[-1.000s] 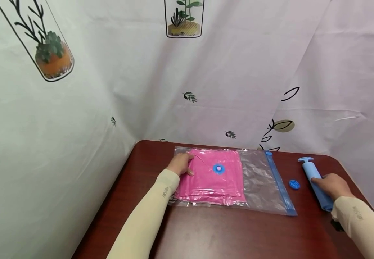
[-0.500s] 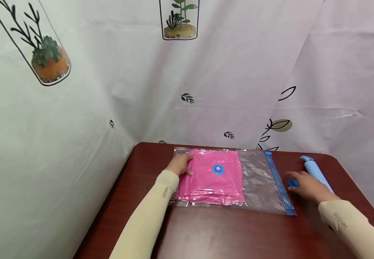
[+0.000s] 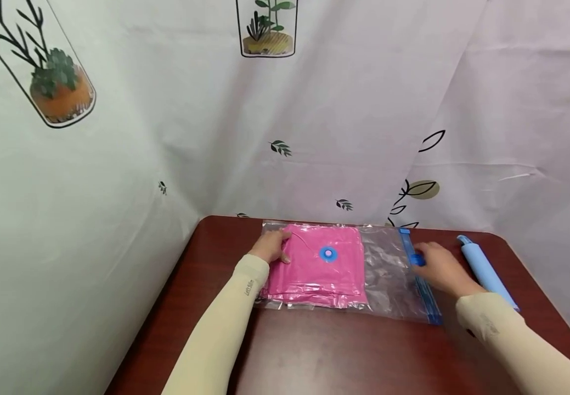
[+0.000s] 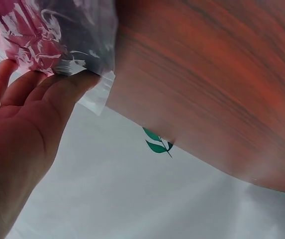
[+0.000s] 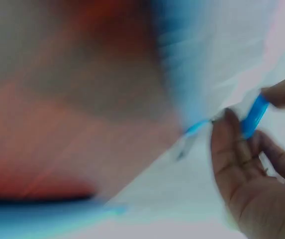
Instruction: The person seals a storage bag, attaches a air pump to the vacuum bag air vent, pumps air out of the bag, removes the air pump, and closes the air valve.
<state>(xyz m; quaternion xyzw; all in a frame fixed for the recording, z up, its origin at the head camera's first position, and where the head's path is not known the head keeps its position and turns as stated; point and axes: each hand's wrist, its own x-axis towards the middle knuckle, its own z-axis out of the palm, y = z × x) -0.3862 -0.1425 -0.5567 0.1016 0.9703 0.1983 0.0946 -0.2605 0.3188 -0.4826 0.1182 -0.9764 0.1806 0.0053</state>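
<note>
A clear plastic vacuum bag [image 3: 390,269] with a folded pink item [image 3: 309,271] inside lies flat on the table. On its top sits a round blue valve [image 3: 328,254] with a pale centre. My left hand [image 3: 268,247] rests on the bag's left end, fingers extended; its fingertips [image 4: 85,79] touch the plastic in the left wrist view. My right hand [image 3: 440,266] pinches a round blue cap [image 3: 417,260] between thumb and fingers, over the bag's blue zip strip [image 3: 430,308]. The right wrist view, partly blurred, shows the cap [image 5: 254,115] edge-on.
A light blue hand pump [image 3: 484,271] lies on the dark red wooden table [image 3: 314,351], right of my right hand and partly hidden by the forearm. Patterned white cloth [image 3: 363,120] hangs behind the table and along its left side.
My right hand has let go of the pump, picked up the blue cap from the table and carried it left to the zip strip. The left hand stays on the bag.
</note>
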